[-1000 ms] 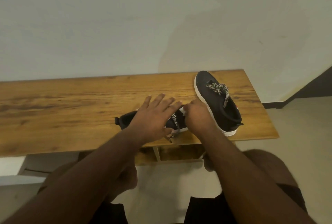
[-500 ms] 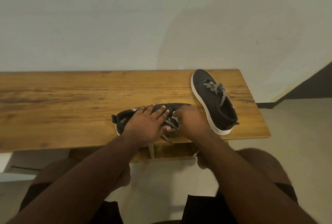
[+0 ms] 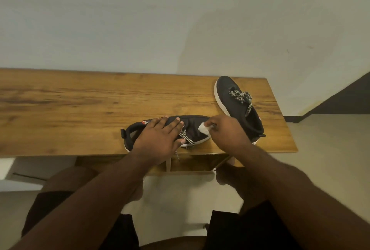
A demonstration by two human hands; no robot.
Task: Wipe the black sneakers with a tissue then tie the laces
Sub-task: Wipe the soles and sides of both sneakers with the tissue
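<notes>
**Near sneaker wiped at the toe as second shoe waits**

Head view: A black sneaker (image 3: 192, 127) is seen lying on its side near the front edge of a wooden bench (image 3: 80, 109), its heel to the left and its toe to the right. It is pinned down by the left hand (image 3: 160, 139), whose fingers are laid out straight across the upper, the thumb resting by the checked lace (image 3: 187, 139), one end of which hangs over the bench edge. A small wad of white tissue (image 3: 203, 128) is pinched in the curled fingers of the right hand (image 3: 230, 135) and pressed against the shoe's toe.

Compared with a second ago, the shoe has been tipped further onto its side and the tissue, then almost hidden under the right hand, is now brought out onto the toe fabric. The wiping of this shoe is therefore judged to be under way, not finished, and its lace is not yet tied.

The second black sneaker (image 3: 238, 105) is left standing upright just beyond the right hand, toe toward the wall, its lace (image 3: 241, 97) apparently already gathered in a bow.

A red and white patch is seen near the collar of the held shoe, and a speck of red on the other; no brand name or lettering can be read on either.
</notes>
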